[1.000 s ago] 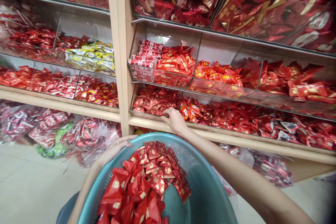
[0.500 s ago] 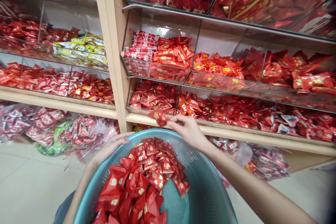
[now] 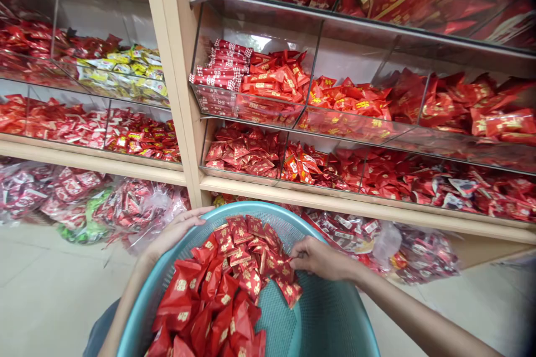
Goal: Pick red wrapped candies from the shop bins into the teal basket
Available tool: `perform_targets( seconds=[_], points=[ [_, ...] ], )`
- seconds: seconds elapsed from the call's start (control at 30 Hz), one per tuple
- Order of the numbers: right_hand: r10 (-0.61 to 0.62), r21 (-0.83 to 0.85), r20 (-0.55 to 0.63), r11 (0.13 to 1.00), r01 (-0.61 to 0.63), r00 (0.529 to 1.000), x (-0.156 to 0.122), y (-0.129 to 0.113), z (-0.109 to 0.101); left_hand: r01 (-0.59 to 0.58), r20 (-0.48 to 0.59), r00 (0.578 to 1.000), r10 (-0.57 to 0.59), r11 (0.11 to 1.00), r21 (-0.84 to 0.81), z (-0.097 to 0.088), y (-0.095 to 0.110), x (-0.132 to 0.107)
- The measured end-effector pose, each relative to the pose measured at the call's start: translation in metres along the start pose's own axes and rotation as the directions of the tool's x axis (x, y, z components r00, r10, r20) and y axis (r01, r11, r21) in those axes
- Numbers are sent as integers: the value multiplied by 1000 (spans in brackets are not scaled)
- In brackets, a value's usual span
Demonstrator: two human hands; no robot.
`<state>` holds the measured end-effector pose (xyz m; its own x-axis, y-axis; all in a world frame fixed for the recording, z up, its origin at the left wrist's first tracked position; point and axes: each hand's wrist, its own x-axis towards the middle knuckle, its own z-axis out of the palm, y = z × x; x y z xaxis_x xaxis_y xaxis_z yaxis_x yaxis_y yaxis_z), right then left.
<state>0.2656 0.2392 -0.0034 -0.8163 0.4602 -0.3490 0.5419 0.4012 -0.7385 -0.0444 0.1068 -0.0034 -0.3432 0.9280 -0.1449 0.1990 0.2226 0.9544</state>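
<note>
A teal mesh basket sits in front of me, holding a heap of red candy packets with gold print. My left hand grips the basket's far left rim, fingers curled over the edge. My right hand is inside the basket at the right side of the heap, fingers pinched on a red candy packet lying on top of the pile. Straight ahead, a clear shelf bin holds more red packets of the same kind.
A wooden shelf unit carries rows of clear bins with red sweets, one bin with yellow-green packets. Plastic bags of sweets lie on the tiled floor under the shelves, left and right.
My right hand drew back from the shelf bin with a red packet, carried it down and now rests it on the heap in the basket. The left hand stayed on the rim.
</note>
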Motion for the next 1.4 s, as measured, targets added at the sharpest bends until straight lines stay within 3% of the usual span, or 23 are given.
perform_targets(
  seconds=[0.13,0.3,0.43,0.7,1.13,1.4],
  points=[
    [78,-7,122,997,-77,990,4,0,-5,-3,8,1000,4,1000,-14,-1,-3,0],
    [136,-134,77,983,-125,988,12,5,-1,-12,-11,1000,12,1000,-28,0,-4,1],
    [143,-120,93,984,-132,985,15,8,5,13,-4,1000,-13,1000,-25,-1,-4,1],
    [48,-244,-35,968,-55,998,15,-3,9,12,13,1000,-12,1000,-24,-1,-1,0],
    [46,-361,-241,923,-134,969,28,3,17,-5,-6,1000,5,1000,-4,0,1,-1],
    [52,-349,-235,927,-134,971,18,0,15,1,6,1000,-1,998,-63,2,6,-3]
  ],
)
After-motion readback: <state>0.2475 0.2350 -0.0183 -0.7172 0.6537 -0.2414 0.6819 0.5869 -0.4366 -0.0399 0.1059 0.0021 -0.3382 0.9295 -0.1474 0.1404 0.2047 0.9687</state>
